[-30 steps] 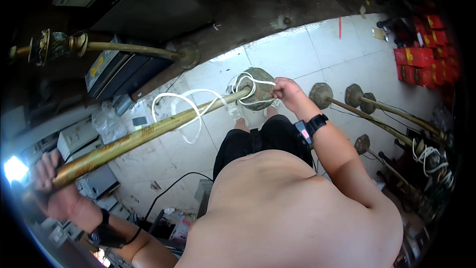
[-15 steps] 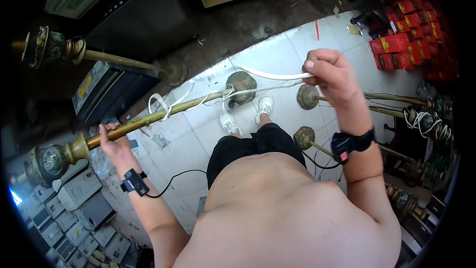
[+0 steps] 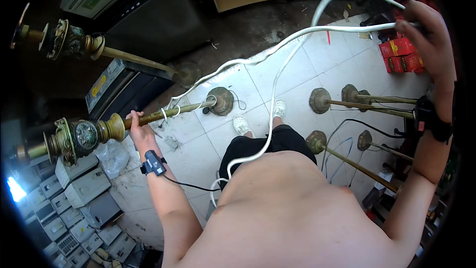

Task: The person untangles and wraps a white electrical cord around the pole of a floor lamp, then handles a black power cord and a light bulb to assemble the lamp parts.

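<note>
A floor lamp (image 3: 151,118) with a brass-coloured pole leans across the left side, its ornate green-and-gold upper part (image 3: 85,135) nearest the left edge. Its round, mottled base (image 3: 220,102) stands on the tiles ahead of my shoes. My left hand (image 3: 142,131) is closed around the pole, just below the ornate part. Raised far out to the right, my right hand (image 3: 429,37) grips a white cord (image 3: 297,33). From that hand the cord runs to the pole, where a few turns still circle it. Another length hangs down across my shorts and waist.
Another ornate lamp (image 3: 69,39) stands at the far left beside dark appliances (image 3: 148,30). Several lamp bases (image 3: 320,100) with slanting poles are on the right. Red boxes (image 3: 399,54) are stacked at the far right. Grey electronic devices (image 3: 74,218) lie at the lower left.
My right hand has swung outward and up to the right, drawing out a long length of white cord. Fewer turns now show on the pole, and a loop of cord hangs over my waist.
</note>
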Action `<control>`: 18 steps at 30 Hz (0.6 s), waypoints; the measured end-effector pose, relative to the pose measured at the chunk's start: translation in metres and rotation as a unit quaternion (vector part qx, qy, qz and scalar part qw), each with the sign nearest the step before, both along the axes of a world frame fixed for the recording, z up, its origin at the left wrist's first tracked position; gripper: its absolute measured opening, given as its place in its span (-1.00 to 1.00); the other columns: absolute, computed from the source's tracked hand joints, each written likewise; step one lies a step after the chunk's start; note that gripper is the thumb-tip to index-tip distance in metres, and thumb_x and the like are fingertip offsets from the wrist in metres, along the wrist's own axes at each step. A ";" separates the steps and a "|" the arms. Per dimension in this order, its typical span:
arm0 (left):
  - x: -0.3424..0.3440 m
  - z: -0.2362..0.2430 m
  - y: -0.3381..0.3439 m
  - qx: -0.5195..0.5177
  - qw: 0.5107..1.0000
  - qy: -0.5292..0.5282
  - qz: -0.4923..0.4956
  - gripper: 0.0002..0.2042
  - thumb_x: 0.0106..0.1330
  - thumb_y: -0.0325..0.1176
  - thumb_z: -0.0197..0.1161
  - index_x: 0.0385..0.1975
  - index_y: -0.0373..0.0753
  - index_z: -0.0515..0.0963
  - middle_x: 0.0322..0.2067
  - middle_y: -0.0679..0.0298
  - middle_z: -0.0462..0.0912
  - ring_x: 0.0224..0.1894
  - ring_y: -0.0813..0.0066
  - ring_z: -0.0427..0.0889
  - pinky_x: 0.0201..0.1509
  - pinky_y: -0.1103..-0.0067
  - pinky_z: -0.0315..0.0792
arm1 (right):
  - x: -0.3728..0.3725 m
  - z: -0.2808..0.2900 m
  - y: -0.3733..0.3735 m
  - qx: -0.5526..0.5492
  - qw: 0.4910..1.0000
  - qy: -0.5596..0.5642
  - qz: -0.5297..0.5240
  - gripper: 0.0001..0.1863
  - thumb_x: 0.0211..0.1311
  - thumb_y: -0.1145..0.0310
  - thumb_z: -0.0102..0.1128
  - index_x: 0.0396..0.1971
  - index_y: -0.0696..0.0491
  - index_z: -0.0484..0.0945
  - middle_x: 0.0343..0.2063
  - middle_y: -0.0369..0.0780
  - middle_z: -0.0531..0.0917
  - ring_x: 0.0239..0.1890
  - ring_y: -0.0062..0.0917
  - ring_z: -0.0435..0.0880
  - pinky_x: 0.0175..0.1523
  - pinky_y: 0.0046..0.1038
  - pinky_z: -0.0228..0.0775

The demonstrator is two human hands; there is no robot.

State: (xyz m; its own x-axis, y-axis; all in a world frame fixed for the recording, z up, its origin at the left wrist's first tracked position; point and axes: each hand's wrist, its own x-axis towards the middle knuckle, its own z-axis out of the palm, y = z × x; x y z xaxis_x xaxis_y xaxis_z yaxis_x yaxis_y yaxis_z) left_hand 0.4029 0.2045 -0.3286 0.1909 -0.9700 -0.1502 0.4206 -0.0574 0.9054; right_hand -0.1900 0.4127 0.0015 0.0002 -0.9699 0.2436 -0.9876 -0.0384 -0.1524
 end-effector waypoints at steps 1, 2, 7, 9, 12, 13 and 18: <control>0.006 0.001 -0.003 0.002 1.000 0.000 -0.001 -0.89 0.35 -0.48 0.27 -0.38 -0.20 0.47 -0.44 0.31 0.51 -0.31 0.49 0.50 0.03 0.50 0.40 | -0.017 -0.003 0.005 -0.016 1.000 0.022 0.000 -0.76 0.21 0.46 0.31 -0.48 0.18 0.40 -0.60 -0.24 0.38 -0.51 -0.64 0.43 -0.42 -0.56 0.24; 0.009 0.000 -0.004 0.006 1.000 0.002 -0.002 -0.89 0.34 -0.48 0.28 -0.38 -0.20 0.47 -0.44 0.32 0.51 -0.31 0.49 0.50 0.04 0.50 0.41 | -0.036 -0.004 0.010 0.020 0.999 0.036 -0.002 -0.77 0.22 0.47 0.30 -0.48 0.19 0.39 -0.60 -0.23 0.38 -0.51 -0.62 0.43 -0.42 -0.55 0.26; 0.012 -0.001 -0.001 0.023 0.997 -0.011 -0.066 -0.92 0.33 -0.46 0.31 -0.36 -0.21 0.53 -0.38 0.28 0.58 -0.24 0.45 0.55 0.13 0.47 0.38 | -0.075 -0.037 0.010 0.088 0.989 0.045 -0.107 -0.75 0.27 0.42 0.26 -0.43 0.20 0.37 -0.57 -0.19 0.41 -0.50 -0.48 0.42 -0.37 -0.46 0.27; 0.009 0.005 -0.001 0.025 0.997 -0.025 -0.072 -0.92 0.32 -0.45 0.32 -0.35 -0.21 0.53 -0.37 0.28 0.59 -0.23 0.45 0.55 0.13 0.47 0.38 | -0.115 -0.059 0.012 0.085 0.982 0.013 -0.170 -0.77 0.29 0.42 0.24 -0.40 0.20 0.37 -0.53 -0.17 0.43 -0.45 -0.48 0.42 -0.31 -0.46 0.29; 0.014 0.002 -0.003 0.023 0.995 -0.034 -0.091 -0.92 0.31 -0.46 0.32 -0.35 -0.21 0.53 -0.36 0.28 0.59 -0.21 0.43 0.56 0.13 0.47 0.38 | -0.170 -0.084 0.018 0.113 0.967 0.076 -0.214 -0.76 0.34 0.37 0.22 -0.35 0.21 0.40 -0.51 -0.16 0.48 -0.44 -0.51 0.45 -0.27 -0.44 0.33; 0.017 0.000 -0.004 0.015 0.994 -0.036 -0.104 -0.92 0.30 -0.46 0.33 -0.34 -0.21 0.53 -0.36 0.28 0.58 -0.21 0.43 0.56 0.13 0.46 0.39 | -0.181 -0.088 0.016 0.109 0.963 0.104 -0.223 -0.77 0.37 0.34 0.20 -0.31 0.21 0.43 -0.48 -0.16 0.56 -0.41 -0.52 0.50 -0.24 -0.44 0.37; -0.007 0.014 0.014 0.015 0.994 -0.084 -0.074 -0.86 0.22 -0.53 0.39 -0.32 -0.22 0.54 -0.35 0.32 0.57 -0.18 0.44 0.55 0.12 0.47 0.40 | -0.234 -0.117 0.008 0.053 0.972 0.053 -0.223 -0.63 0.35 0.06 0.20 -0.29 0.12 0.47 -0.54 -0.03 0.51 -0.49 -0.20 0.43 -0.30 -0.28 0.33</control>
State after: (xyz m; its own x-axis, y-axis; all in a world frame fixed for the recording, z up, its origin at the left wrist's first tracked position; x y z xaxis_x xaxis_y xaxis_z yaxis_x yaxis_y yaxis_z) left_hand 0.3958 0.2187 -0.3150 0.0717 -0.9849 -0.1579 0.2486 -0.1357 0.9591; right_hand -0.4238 0.4203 -0.1152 -0.4071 -0.8985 0.1642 -0.9125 0.4081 -0.0297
